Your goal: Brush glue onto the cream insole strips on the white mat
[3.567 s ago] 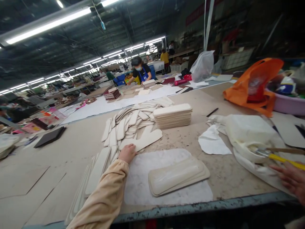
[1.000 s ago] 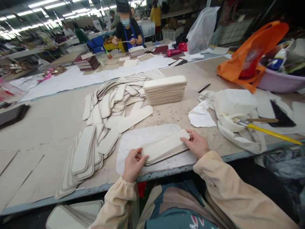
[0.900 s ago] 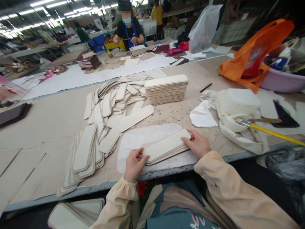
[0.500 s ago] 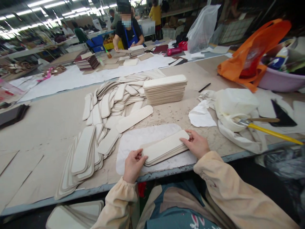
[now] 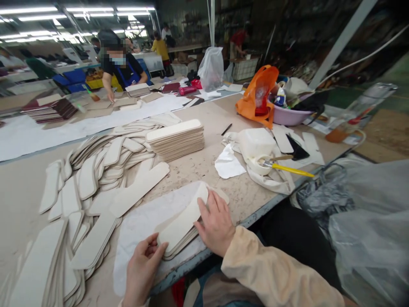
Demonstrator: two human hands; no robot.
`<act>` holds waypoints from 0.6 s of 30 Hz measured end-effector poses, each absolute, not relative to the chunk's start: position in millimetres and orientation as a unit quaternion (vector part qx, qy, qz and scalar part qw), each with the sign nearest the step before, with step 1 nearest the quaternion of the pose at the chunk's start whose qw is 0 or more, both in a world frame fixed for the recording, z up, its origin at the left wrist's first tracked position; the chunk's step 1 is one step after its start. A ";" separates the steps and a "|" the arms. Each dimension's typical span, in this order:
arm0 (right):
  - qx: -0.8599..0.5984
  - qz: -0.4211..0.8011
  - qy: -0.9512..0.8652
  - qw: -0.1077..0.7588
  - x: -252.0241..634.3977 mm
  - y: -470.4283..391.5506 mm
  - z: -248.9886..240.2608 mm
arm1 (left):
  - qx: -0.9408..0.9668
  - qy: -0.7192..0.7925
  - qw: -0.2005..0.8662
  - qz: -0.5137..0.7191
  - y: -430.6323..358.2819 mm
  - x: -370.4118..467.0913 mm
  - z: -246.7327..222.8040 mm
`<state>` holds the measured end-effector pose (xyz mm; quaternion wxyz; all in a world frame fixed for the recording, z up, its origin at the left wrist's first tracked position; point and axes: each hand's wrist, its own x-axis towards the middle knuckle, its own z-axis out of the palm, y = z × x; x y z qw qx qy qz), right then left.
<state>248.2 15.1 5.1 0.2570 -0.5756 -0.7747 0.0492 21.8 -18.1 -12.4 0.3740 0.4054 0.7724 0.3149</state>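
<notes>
The top pale strip [image 5: 184, 221] slants away rightward on a small pile over the white sheet [image 5: 128, 243], the left hand [image 5: 142, 264] pinching its near end and the right hand [image 5: 217, 221] over its far end, loose strips [image 5: 96, 175] left, neat stack [image 5: 175, 140] beyond, nothing between.

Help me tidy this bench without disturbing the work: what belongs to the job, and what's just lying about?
In use or likely part of it:
- small stack in both hands
- white sheet under it
- loose strips
- neat stack

Apparently just lying about:
- orange bag
- purple basin
</notes>
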 end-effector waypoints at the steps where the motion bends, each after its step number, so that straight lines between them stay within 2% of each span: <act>1: -0.580 0.050 -0.768 0.268 247.6 14.0 10.5 | 0.401 0.773 0.377 0.315 -17.7 22.7 -11.3; 7: -0.565 0.065 -0.769 0.291 253.0 8.8 30.3 | 0.392 0.788 0.366 0.302 -16.4 25.8 -8.4; 12: -0.436 0.132 -0.860 0.229 241.5 5.9 -2.0 | 0.390 0.795 0.367 0.286 -15.9 26.7 -6.4; 18: -0.428 0.156 -0.867 0.203 240.8 17.9 -30.9 | 0.391 0.788 0.380 0.286 -15.6 23.9 -11.8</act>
